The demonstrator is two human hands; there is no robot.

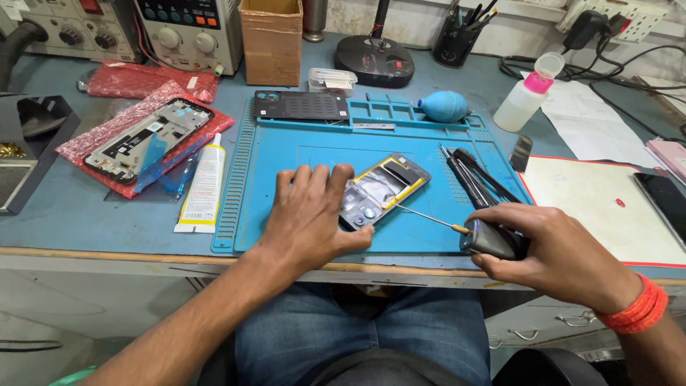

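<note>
Opened phone flat on the blue mat, near the mat's middle, back cover off, insides up. Long axis slanted, from the camera end at lower left, close to the desk's front edge, up to the far end at upper right. Left hand spread flat over the phone's lower left end, fingers unclenched and pressing down, touching the phone and the mat beside it. Right hand off to the right, at the mat's front right corner, closed around the dark handle of a screwdriver. Thin shaft running left and slightly up from the handle, tip on the phone's right long edge or just above it; contact too small to tell. Left hand therefore on the phone, right hand apart, bridged only by the shaft. Black tweezers just right of the phone on the mat. Black back cover at the mat's far edge, blue air blower to its right. White glue tube left of the mat.
</note>
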